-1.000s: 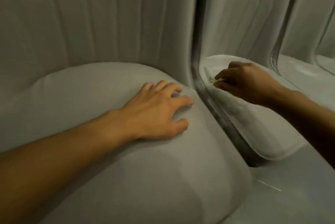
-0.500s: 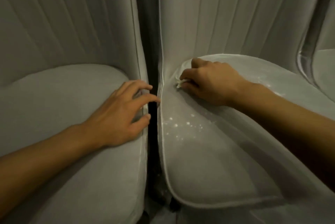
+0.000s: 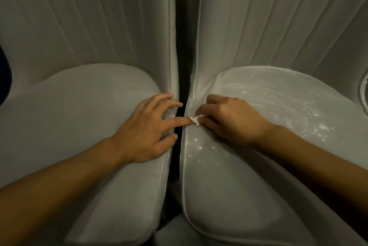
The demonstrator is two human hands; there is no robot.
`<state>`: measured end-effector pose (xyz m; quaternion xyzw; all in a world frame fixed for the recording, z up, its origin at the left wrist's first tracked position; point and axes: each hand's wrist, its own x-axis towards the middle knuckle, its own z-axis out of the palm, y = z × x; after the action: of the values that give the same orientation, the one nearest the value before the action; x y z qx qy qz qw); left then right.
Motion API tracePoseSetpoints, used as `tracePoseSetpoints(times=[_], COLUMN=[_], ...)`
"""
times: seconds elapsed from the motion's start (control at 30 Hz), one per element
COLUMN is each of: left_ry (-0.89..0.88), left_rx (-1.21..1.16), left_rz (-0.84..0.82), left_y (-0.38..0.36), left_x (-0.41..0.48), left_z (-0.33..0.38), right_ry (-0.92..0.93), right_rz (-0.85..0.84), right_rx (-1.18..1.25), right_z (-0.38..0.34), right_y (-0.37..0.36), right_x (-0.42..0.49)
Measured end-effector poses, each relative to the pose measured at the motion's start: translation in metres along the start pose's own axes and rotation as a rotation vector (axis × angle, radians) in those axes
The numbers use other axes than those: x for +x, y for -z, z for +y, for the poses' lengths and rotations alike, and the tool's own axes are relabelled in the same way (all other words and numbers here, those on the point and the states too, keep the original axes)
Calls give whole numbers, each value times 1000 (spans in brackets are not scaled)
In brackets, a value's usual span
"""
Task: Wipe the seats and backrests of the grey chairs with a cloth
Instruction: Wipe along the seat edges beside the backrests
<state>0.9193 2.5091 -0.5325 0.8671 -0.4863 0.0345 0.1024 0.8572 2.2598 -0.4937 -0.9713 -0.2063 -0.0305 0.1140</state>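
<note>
Two grey padded chairs stand side by side with a narrow dark gap between them. My left hand (image 3: 147,130) rests on the left chair's seat (image 3: 79,118) at its right edge, fingers spread, the index finger reaching across the gap. My right hand (image 3: 229,118) lies on the right chair's seat (image 3: 249,196) at its left edge, fingers curled round a small white cloth (image 3: 195,120), of which only a crumpled bit shows. White specks and smears dot the right seat. The ribbed backrests (image 3: 268,27) rise behind both seats.
The dark gap (image 3: 178,166) between the chairs runs from the backrests down to the front edge. A third seat's edge (image 3: 364,90) shows at the far right. Something dark (image 3: 5,78) sits at the far left edge.
The view has swung right, bringing both chairs to the centre. My right hand with the cloth has slid forward along the right seat's left edge. My left index finger now reaches across the gap to the cloth.
</note>
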Motion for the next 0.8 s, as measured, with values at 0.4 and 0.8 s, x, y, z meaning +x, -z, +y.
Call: tracePoseSetpoints(times=[0.4,0.8], left_ry=[-45,-56], left_rx=[-40,107], left_rz=[69,37], left_y=[-2,4], left_x=[0,-2], left_z=[-1,6], right_ry=[180,489], right_rz=[-85,-169], right_rx=[125,45], right_z=[-25,-23], right_y=[-2,0], right_x=[-15,-28])
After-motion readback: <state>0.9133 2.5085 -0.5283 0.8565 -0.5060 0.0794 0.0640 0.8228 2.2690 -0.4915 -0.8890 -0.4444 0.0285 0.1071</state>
